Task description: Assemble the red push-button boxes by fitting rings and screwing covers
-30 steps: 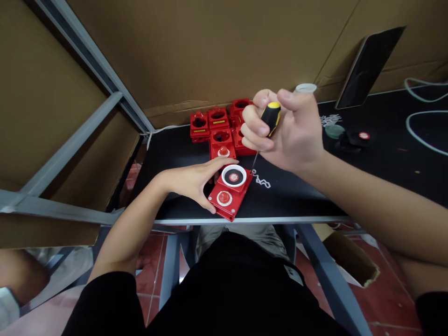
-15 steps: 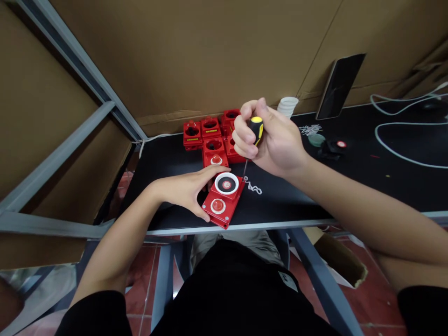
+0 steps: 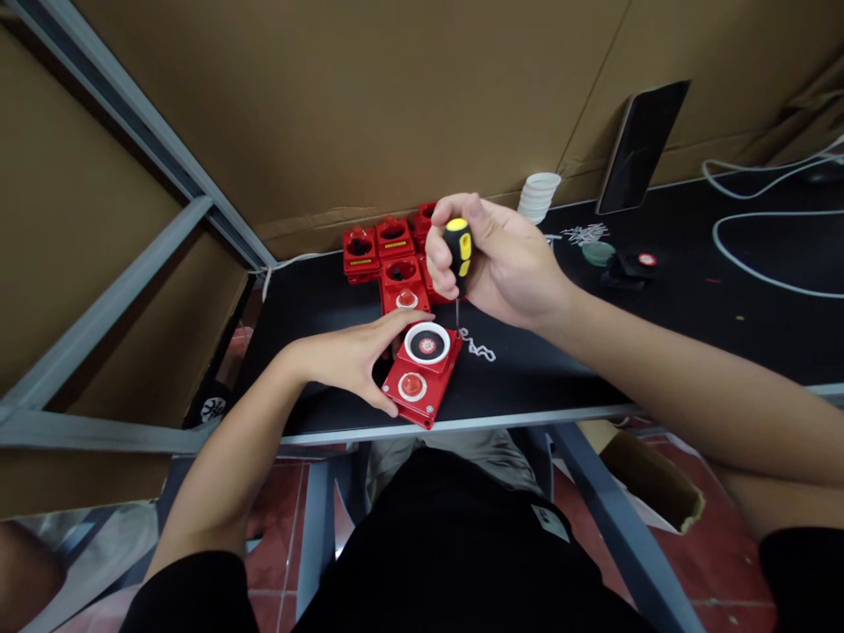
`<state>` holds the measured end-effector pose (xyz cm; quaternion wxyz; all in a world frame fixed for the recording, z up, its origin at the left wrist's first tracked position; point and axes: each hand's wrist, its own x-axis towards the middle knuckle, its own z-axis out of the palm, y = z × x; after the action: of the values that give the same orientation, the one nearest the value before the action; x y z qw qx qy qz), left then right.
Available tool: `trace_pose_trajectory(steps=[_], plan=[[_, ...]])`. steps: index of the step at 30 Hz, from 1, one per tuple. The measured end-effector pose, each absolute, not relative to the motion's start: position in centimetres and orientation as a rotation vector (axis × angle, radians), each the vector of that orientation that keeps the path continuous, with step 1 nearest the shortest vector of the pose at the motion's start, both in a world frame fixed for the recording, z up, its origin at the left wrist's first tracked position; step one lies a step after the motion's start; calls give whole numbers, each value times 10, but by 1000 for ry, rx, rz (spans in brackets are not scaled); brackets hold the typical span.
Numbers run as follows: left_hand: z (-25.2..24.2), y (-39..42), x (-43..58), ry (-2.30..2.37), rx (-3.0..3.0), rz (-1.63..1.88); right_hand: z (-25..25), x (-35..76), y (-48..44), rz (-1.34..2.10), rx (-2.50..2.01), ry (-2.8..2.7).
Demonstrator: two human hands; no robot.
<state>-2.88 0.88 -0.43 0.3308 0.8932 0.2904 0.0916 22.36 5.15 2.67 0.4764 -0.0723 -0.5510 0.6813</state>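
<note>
To the far left of the red alarm unit, we see a grey metal frame (image 3: 178,158) slanting up. Nearer to the unit, on its left side, our left hand (image 3: 349,356) is grasping it, thumb at its near left corner and fingers reaching to its far edge. Just beyond the unit and a little left, we have a cluster of red housings (image 3: 394,248), some with yellow labels.

The red alarm unit (image 3: 427,371) itself lies at a slant near the front edge of the black tabletop (image 3: 316,303), its white-ringed round part away from us and its red dome toward us. Over its far right corner stands a black-and-yellow screwdriver (image 3: 460,251), nearly upright; we cannot tell what its tip meets there. Just right of the unit lies a thin, pale, chain-like strip (image 3: 478,348). Above and right of it, our right hand (image 3: 511,264) is clenched around the screwdriver handle.

Farther beyond the unit to the right, we find a stack of white rings (image 3: 539,198), a pile of slender white pieces (image 3: 586,234), a greenish round container (image 3: 598,254), a dark flat panel (image 3: 643,145) leaning and, well apart, a white cable (image 3: 791,214).
</note>
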Motion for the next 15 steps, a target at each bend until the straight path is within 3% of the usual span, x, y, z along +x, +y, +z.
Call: trace_pose_trajectory(steps=[10,15], plan=[[-3,8,-30,774,2319,230,54,244,59,1645,-171,-1405],[-4,8,-28,767,2329,249,64,277,64,1144,-355,-1996]])
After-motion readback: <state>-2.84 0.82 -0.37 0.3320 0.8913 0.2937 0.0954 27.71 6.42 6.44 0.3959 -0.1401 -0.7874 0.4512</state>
